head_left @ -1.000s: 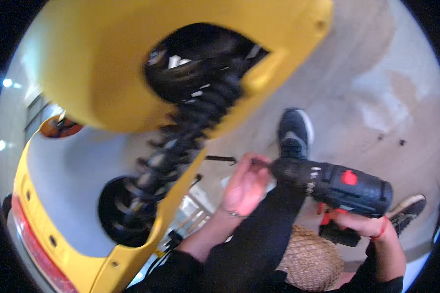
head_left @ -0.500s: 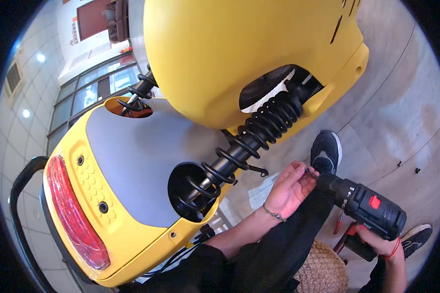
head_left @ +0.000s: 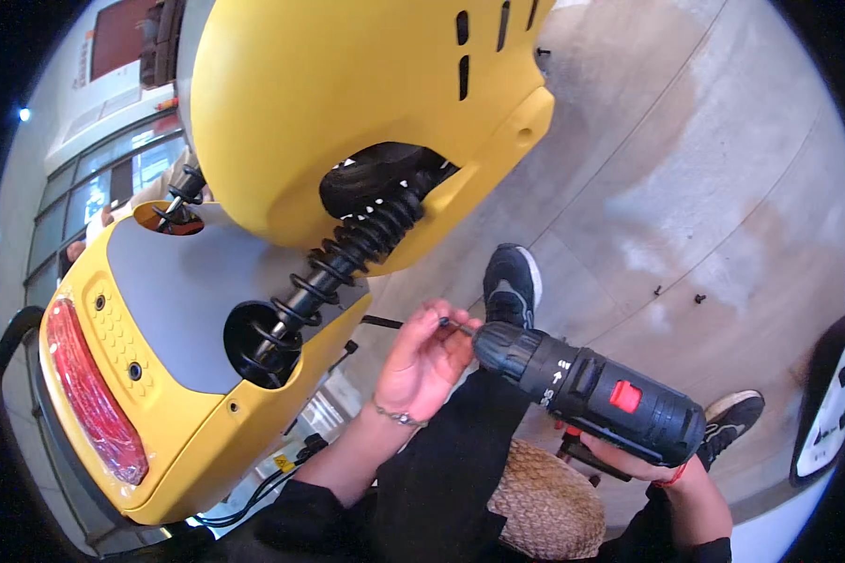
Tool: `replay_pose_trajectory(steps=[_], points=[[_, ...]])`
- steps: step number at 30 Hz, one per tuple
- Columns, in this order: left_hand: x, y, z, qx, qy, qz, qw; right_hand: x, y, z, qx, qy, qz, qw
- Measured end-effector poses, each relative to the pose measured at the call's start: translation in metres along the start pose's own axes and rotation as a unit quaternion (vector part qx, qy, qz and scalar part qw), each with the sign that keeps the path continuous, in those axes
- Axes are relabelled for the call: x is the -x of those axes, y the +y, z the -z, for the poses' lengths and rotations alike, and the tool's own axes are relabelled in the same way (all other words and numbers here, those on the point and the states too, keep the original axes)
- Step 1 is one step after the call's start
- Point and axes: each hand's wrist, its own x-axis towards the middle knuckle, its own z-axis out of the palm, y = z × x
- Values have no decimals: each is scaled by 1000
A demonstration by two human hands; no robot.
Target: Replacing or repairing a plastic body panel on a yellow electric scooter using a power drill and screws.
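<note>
My right hand (head_left: 623, 457) is wrapped round the handle of a black cordless drill (head_left: 587, 389) with a red switch on top. The drill's chuck points left, toward my left hand (head_left: 421, 361), which is palm up. My left thumb and fingers pinch a small dark screw (head_left: 444, 322) at the tip of the thin bit. Left of my hands is a yellow vehicle body (head_left: 282, 122) with a grey panel (head_left: 174, 281). A black coil-spring shock absorber (head_left: 333, 272) runs from a round opening in that panel up into the yellow shell.
A red tail light (head_left: 94, 389) is at the lower left. Two loose dark screws (head_left: 699, 298) lie on the floor beyond my shoe (head_left: 514, 281). A woven seat (head_left: 549, 497) is below me. A white panel with dark slots (head_left: 828, 408) stands at the right edge.
My view has turned right, so the vehicle and my hands appear further left. The drill looks larger and nearer. My left hand stays at the bit's tip, its fingers raised more upright.
</note>
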Motion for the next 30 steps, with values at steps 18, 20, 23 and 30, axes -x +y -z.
replay_pose_trajectory(steps=[18, 20, 23, 30], points=[[6, 4, -17, -43, -7, -14, 999, -14, -41, 10, 103, -31, -26, 994], [6, 3, -18, -52, 13, -21, 998, -16, -43, 9, 119, -29, -27, 992], [5, 1, -18, -45, 6, -22, 999, -21, -58, 12, 147, -46, -38, 987], [15, 8, -27, -46, 3, -79, 996, -20, -49, -3, 136, -13, 33, 990]])
